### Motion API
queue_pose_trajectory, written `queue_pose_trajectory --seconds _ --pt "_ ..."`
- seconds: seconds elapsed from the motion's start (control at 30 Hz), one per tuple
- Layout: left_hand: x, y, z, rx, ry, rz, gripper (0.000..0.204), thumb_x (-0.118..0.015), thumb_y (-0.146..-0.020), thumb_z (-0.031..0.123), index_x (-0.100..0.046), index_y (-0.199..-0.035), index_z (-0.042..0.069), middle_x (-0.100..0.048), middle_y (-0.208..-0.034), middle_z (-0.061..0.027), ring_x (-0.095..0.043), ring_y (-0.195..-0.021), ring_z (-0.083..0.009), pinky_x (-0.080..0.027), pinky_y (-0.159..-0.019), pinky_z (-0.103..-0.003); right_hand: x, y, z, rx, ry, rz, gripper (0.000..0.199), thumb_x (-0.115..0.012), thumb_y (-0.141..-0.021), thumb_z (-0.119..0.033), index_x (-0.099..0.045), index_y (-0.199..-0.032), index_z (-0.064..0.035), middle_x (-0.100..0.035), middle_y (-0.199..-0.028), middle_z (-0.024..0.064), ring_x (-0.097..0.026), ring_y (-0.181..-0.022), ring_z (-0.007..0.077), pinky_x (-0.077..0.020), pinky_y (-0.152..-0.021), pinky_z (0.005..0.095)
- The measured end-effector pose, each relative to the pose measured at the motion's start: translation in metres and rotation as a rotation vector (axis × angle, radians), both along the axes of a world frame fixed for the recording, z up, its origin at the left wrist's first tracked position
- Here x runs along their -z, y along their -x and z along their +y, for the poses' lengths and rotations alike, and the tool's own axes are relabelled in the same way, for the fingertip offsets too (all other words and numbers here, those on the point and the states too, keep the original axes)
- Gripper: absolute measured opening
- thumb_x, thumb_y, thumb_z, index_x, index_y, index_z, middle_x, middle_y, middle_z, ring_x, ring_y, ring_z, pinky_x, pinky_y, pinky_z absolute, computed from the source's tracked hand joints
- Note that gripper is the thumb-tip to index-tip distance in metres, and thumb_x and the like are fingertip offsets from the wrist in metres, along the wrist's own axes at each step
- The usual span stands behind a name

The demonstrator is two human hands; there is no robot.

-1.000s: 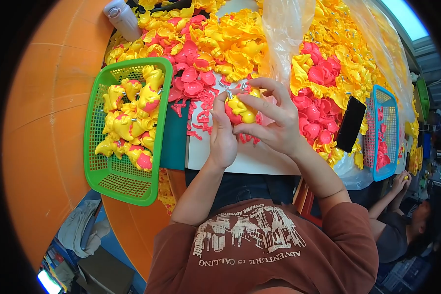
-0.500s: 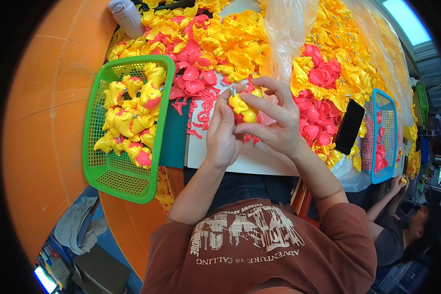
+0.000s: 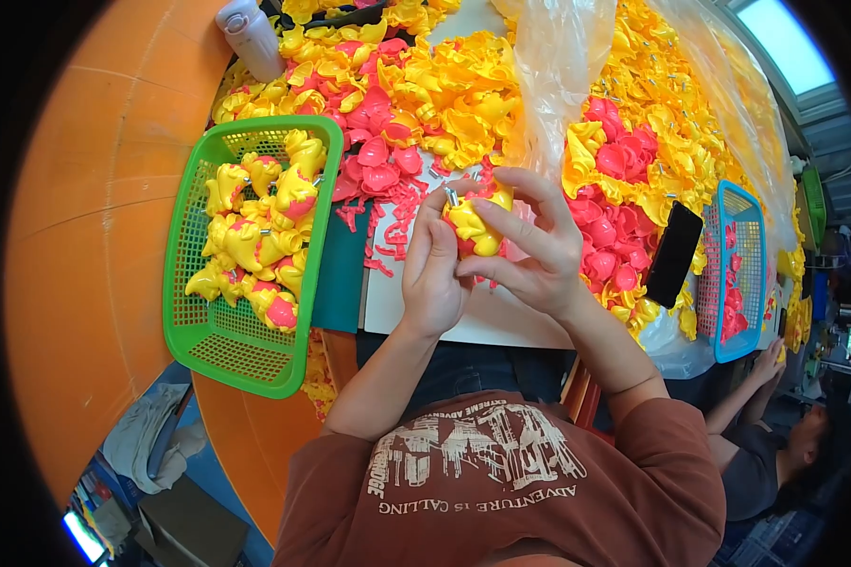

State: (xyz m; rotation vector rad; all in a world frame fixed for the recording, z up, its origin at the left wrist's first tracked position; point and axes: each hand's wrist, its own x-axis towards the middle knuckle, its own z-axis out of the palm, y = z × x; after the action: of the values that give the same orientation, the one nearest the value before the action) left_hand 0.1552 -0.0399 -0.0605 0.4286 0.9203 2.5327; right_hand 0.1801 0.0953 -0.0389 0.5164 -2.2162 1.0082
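Note:
Over the front of the white board [image 3: 402,310], a small yellow and pink plastic toy figure [image 3: 480,233] is held between my two hands. A short metal pin [image 3: 452,197] sticks up from its top. My left hand [image 3: 432,288] is closed against the figure's left side, its thumb upright. From the right, my right hand [image 3: 550,255] pinches it with thumb below and fingers above. Pink plastic scraps [image 3: 394,236] lie on the board beside my left hand.
Similar assembled figures fill part of a green basket [image 3: 298,364] on the left. Loose yellow shells [image 3: 477,90] and pink shells [image 3: 607,227] heap beyond my hands. A black phone [image 3: 675,253], a blue basket [image 3: 761,274], a clear bag [image 3: 553,85] and a bottle [image 3: 252,42] surround them. A co-worker [image 3: 775,454] sits at right.
The whole view has shifted slightly, so the table sits a little lower. Both hands keep hold of the figure, which is tilted a little differently. The co-worker's hands have moved slightly.

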Motion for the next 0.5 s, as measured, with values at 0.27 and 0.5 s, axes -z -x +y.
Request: queue_pose_trajectory --seconds 0.27,0.5 --pt "0.003 -0.001 -0.005 -0.041 0.136 0.151 0.051 -0.037 -0.097 0.036 -0.03 -0.132 0.0 -0.045 -0.124 -0.0125 -0.048 -0.113 -0.0202 -0.04 -0.095 -0.032 0.009 0.002 0.0 -0.069 0.043 -0.093 0.06 -0.082 -0.06 -0.024 -0.062 -0.113 -0.0058 -0.042 -0.132 0.0197 -0.047 -0.118 0.0314 -0.0419 -0.094 0.0383" --pt "0.001 -0.001 -0.002 -0.094 0.094 0.294 0.049 -0.038 -0.096 0.036 -0.035 -0.128 -0.002 -0.049 -0.119 -0.0108 -0.049 -0.109 -0.0163 -0.041 -0.091 -0.027 0.011 0.0 -0.005 -0.275 0.763 -0.326 0.062 -0.065 -0.082 -0.009 -0.035 -0.134 0.0026 -0.039 -0.136 0.0193 -0.042 -0.124 0.0259 -0.0386 -0.099 0.0378"
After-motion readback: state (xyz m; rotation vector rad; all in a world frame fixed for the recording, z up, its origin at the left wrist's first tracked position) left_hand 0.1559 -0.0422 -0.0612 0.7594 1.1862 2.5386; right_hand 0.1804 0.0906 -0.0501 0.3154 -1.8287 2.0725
